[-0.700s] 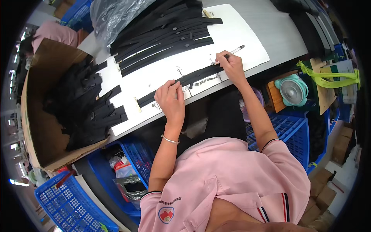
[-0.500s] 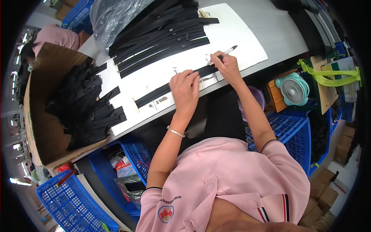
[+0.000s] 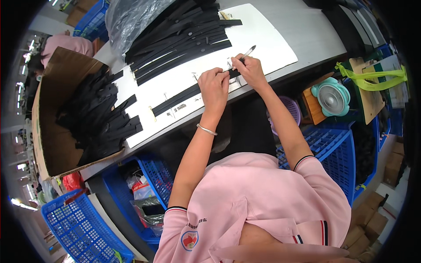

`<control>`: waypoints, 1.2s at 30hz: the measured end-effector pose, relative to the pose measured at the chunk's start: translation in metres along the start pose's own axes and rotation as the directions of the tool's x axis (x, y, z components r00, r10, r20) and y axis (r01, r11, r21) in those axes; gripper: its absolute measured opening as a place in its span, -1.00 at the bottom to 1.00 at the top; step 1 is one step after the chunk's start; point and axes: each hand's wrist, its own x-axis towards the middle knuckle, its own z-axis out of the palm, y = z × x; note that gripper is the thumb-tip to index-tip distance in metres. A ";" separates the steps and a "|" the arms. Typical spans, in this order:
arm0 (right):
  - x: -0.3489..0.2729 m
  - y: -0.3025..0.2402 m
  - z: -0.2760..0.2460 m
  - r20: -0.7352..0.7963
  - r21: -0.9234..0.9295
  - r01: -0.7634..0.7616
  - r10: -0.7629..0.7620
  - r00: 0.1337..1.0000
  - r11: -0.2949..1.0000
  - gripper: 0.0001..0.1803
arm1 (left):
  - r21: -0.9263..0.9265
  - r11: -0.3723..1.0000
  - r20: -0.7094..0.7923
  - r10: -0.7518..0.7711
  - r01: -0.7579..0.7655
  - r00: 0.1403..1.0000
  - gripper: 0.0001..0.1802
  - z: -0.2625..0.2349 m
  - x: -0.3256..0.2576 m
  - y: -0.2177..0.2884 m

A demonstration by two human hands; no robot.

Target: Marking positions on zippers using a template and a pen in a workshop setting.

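Note:
A long black fabric strip (image 3: 180,99) lies across the white board (image 3: 258,33) in front of me, between small marks drawn on it. My left hand (image 3: 213,90) presses on the strip with its fingers bent together, and part of the strip is hidden beneath it. Just to the right, my right hand (image 3: 250,72) is closed round a pen (image 3: 250,50) with a clear barrel, its dark end sticking up past the fingers. The pen's writing tip is down by the strip's right part and hard to make out. Several more black strips (image 3: 175,48) lie side by side at the board's far edge.
An open cardboard box (image 3: 48,109) full of black strips stands at the left, beside a clear plastic bag (image 3: 125,30). At the right are a teal fan (image 3: 331,98) and a blue crate (image 3: 333,149). More blue baskets (image 3: 83,228) stand below the table.
My left hand has come down onto the strip and its fingers have drawn together, nearer the right hand. The right hand still holds the pen, and the whole view has shifted slightly.

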 end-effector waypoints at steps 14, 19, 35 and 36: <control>-0.002 0.008 0.002 0.145 -0.077 0.014 -0.002 0.989 0.997 -0.65 | -0.020 0.999 -0.007 0.034 -0.034 0.999 -0.86 -0.001 0.003 -0.014; -0.006 0.015 -0.014 0.030 0.300 -0.158 0.157 0.987 0.941 -0.74 | 0.190 0.982 0.121 -0.002 -0.021 0.993 -0.56 -0.018 -0.025 0.009; -0.006 0.007 -0.006 -0.089 0.356 -0.187 0.232 0.969 0.916 -0.71 | 0.197 0.969 0.011 -0.156 0.151 0.988 -0.48 -0.071 0.014 -0.085; -0.005 0.006 -0.005 -0.079 0.366 -0.177 0.220 0.972 0.914 -0.71 | 0.347 0.925 -0.034 -0.151 0.153 0.988 -0.44 -0.090 0.005 -0.104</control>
